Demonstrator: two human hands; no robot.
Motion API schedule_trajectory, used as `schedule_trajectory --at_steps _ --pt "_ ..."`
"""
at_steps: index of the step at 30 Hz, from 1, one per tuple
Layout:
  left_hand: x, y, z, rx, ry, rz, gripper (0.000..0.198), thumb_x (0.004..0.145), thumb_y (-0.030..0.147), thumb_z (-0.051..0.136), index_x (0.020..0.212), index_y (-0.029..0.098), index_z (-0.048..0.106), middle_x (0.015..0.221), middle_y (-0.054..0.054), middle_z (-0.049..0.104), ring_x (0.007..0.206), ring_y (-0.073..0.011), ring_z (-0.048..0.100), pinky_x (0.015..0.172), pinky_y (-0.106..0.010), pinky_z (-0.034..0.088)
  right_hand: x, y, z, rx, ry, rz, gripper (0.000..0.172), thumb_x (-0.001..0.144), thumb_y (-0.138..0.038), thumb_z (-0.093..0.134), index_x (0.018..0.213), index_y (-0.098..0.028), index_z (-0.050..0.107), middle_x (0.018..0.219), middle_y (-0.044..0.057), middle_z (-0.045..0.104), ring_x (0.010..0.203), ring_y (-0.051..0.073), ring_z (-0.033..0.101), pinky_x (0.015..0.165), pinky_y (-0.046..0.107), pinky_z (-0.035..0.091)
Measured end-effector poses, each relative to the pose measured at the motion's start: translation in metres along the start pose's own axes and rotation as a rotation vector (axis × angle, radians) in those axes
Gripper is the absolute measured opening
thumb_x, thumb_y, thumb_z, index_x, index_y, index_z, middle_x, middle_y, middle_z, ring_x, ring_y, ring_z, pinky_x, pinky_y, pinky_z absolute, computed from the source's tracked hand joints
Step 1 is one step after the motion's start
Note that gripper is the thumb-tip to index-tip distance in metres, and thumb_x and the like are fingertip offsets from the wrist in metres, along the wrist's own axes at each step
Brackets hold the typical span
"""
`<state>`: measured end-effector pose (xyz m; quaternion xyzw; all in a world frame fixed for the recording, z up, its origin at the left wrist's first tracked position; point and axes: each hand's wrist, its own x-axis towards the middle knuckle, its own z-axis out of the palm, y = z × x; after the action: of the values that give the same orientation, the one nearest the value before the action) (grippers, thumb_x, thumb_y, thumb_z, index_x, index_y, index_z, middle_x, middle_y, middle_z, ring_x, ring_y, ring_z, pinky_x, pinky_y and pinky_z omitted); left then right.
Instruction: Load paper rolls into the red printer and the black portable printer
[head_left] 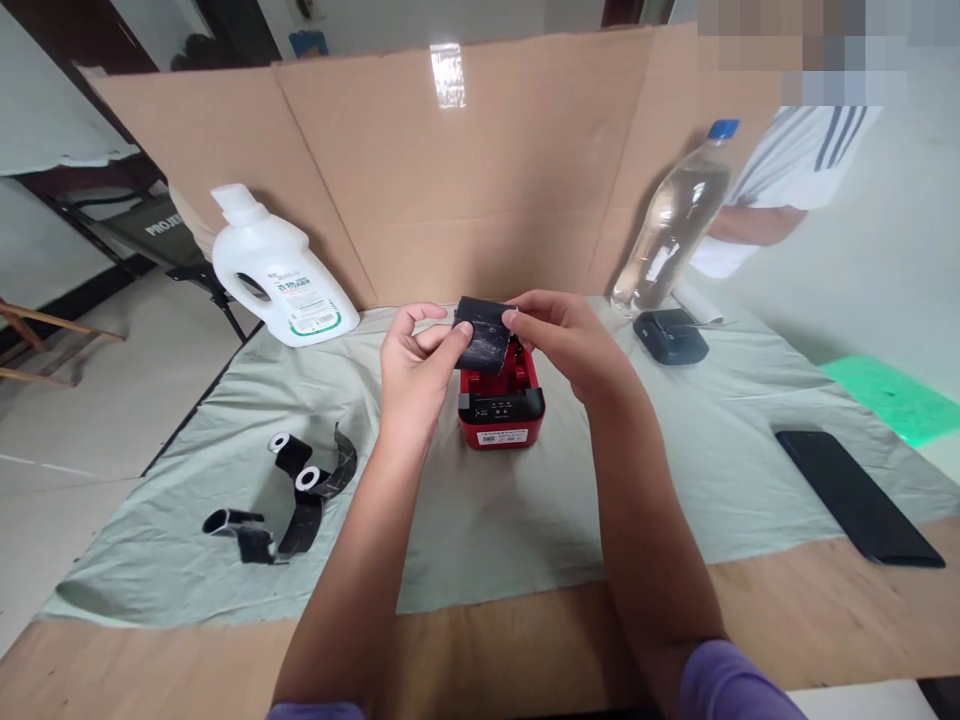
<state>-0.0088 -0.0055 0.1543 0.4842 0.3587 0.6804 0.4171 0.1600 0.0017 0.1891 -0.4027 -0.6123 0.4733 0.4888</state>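
Observation:
Between my two hands is a piece of black paper [484, 343] with pale scuff marks, spread out above a small printer. My left hand [421, 360] pinches its left side, thumb on top. At its upper right edge, the thumb and fingers of my right hand [562, 330] grip it. Beneath it sits the red and black printer [501, 415], its top open and a red hollow showing inside. The paper and my fingers cover part of that hollow. Off to the left lie several small rolls of black paper [292, 455], some with white cores and loose curling ends.
A white jug [281, 275] and a clear bottle with a blue cap [675, 225] lean near a cardboard screen [465, 170]. On the right are a black box [670, 337], a dark phone [859, 498] and a green sheet [892, 397]. A person stands behind the bottle.

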Motion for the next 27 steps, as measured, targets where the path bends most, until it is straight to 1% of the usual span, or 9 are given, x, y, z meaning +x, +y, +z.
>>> schedule_trajectory --at_steps 9,16,20,22,25,27 --pt "-0.005 0.004 -0.002 0.004 0.017 -0.034 0.04 0.072 0.031 0.085 0.096 0.023 0.054 0.07 0.005 0.072 0.066 -0.0149 0.07 0.069 -0.027 0.056 0.002 0.003 0.008 0.023 0.013 0.002 0.02 0.081 -0.037 0.075 0.082 -0.019 0.068 0.08 0.002 0.067 0.077 0.016 0.062 0.069 0.029 0.052" --pt "-0.006 0.008 -0.006 0.041 0.031 -0.019 0.038 0.073 0.029 0.083 0.096 0.024 0.054 0.068 0.006 0.07 0.063 -0.0146 0.068 0.067 -0.027 0.054 -0.001 -0.001 0.014 0.017 0.021 -0.013 0.022 0.083 -0.041 0.074 0.084 -0.019 0.068 0.082 0.002 0.068 0.076 0.016 0.063 0.067 0.028 0.052" --pt "-0.003 0.008 -0.009 0.074 0.032 -0.023 0.036 0.073 0.029 0.081 0.097 0.023 0.054 0.069 0.005 0.069 0.066 -0.0145 0.067 0.07 -0.027 0.053 -0.003 0.0 0.017 0.006 0.006 -0.013 0.022 0.084 -0.041 0.073 0.087 -0.02 0.069 0.082 0.002 0.068 0.077 0.016 0.063 0.067 0.028 0.052" --pt "-0.002 0.008 -0.011 0.107 0.035 0.001 0.035 0.073 0.029 0.08 0.098 0.022 0.057 0.075 0.003 0.07 0.071 -0.0142 0.067 0.072 -0.026 0.053 -0.003 0.0 0.016 0.007 -0.009 -0.006 0.021 0.084 -0.04 0.072 0.088 -0.02 0.069 0.082 0.002 0.068 0.076 0.016 0.063 0.066 0.027 0.052" --pt "0.0 0.008 -0.013 0.173 0.023 0.046 0.034 0.074 0.032 0.08 0.101 0.021 0.062 0.089 -0.001 0.073 0.082 -0.0149 0.067 0.072 -0.024 0.051 -0.004 -0.002 0.014 0.001 -0.022 0.013 0.018 0.085 -0.036 0.071 0.089 -0.018 0.071 0.08 0.002 0.068 0.072 0.014 0.061 0.064 0.026 0.05" --pt "0.0 0.009 -0.014 0.183 -0.01 0.028 0.035 0.075 0.034 0.08 0.104 0.021 0.065 0.087 -0.001 0.073 0.081 -0.0156 0.068 0.07 -0.024 0.05 -0.004 -0.004 0.013 -0.012 -0.026 0.021 0.018 0.086 -0.035 0.069 0.088 -0.017 0.071 0.076 0.001 0.065 0.069 0.014 0.059 0.062 0.026 0.048"
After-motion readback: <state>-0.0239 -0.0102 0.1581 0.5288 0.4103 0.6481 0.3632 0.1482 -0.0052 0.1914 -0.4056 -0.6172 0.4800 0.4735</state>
